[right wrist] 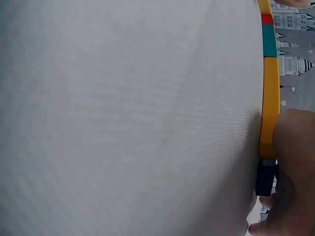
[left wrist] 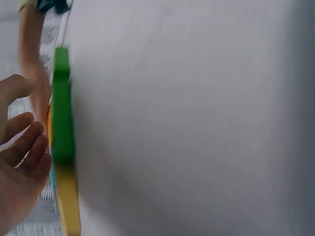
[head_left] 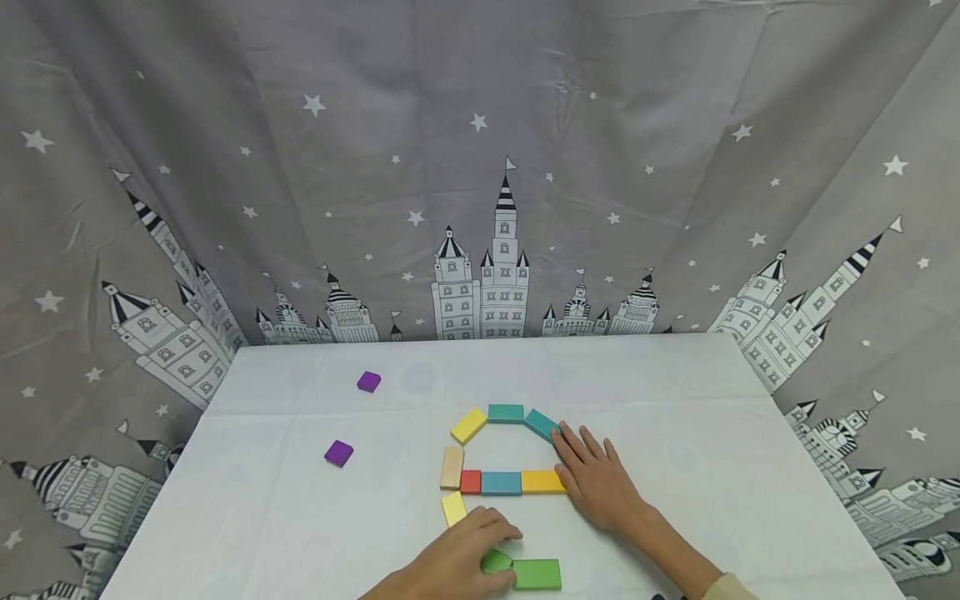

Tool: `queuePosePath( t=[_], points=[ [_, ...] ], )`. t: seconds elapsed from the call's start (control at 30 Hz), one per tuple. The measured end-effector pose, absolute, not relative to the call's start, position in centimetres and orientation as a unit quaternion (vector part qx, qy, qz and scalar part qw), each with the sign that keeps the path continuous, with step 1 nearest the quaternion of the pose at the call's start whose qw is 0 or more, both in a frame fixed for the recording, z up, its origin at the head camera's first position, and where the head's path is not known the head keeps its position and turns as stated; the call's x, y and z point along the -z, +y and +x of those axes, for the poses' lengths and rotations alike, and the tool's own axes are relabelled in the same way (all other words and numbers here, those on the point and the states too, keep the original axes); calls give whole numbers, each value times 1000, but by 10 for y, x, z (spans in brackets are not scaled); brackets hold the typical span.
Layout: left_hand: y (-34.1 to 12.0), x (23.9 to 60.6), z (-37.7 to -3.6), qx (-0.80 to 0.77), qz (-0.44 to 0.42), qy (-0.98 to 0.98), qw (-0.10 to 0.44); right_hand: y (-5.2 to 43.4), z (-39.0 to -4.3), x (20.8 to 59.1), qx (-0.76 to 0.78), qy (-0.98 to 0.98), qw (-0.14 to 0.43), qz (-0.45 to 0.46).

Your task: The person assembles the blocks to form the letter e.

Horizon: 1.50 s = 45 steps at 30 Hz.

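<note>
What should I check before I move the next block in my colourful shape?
1. Left hand on the small green block: ok, fingertips touch it.
2. Small green block lined up with the long green block: not ok, it sits tilted beside it.
3. Right hand steadying the shape: ok, it lies flat by the orange-yellow block and the slanted teal block.
4. Middle row (red block, blue block, orange-yellow block) touching end to end: ok.
5. Spare purple blocks out of the way: ok, both lie apart on the left.
6. Grip under the left fingers: cannot tell, hidden.
</note>
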<state>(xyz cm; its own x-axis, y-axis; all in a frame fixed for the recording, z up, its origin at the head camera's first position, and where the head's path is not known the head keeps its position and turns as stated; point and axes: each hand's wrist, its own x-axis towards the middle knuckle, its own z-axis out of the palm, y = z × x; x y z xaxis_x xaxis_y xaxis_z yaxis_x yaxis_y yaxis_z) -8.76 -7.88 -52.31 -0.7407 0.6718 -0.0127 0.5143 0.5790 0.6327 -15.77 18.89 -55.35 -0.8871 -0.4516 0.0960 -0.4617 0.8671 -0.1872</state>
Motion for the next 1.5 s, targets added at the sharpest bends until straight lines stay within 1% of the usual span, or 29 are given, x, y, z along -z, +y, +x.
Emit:
queuePosePath(
  t=[0.1,0.33,0.4,0.47,0.6,0.7,0.83,0.97,1.1,1.5],
  points=[
    [-94,518,-95,-334,290,893,83,189,-158,553,-103,-966,21,237],
    [-152,515,-117,-358,199,904,-126,189,-157,554,-99,-966,17,240],
    [-171,515,-123,-353,169,905,-165,190,-157,553,-101,-965,16,240],
    [-191,517,-126,-355,137,906,-184,190,-157,553,-104,-965,14,240],
    [-227,521,-131,-369,68,910,-178,189,-156,554,-111,-965,16,239],
    [-246,524,-133,-376,21,913,-157,189,-155,554,-114,-964,17,238],
    [-260,526,-133,-373,-22,920,-116,188,-155,553,-112,-965,13,237],
    [-264,529,-133,-361,-48,928,-78,188,-155,550,-118,-964,9,239],
    [-264,532,-133,-354,-60,931,-65,187,-154,549,-119,-964,8,239],
    [-263,531,-136,-343,-37,936,-66,188,-156,551,-116,-964,12,241]
  ],
)
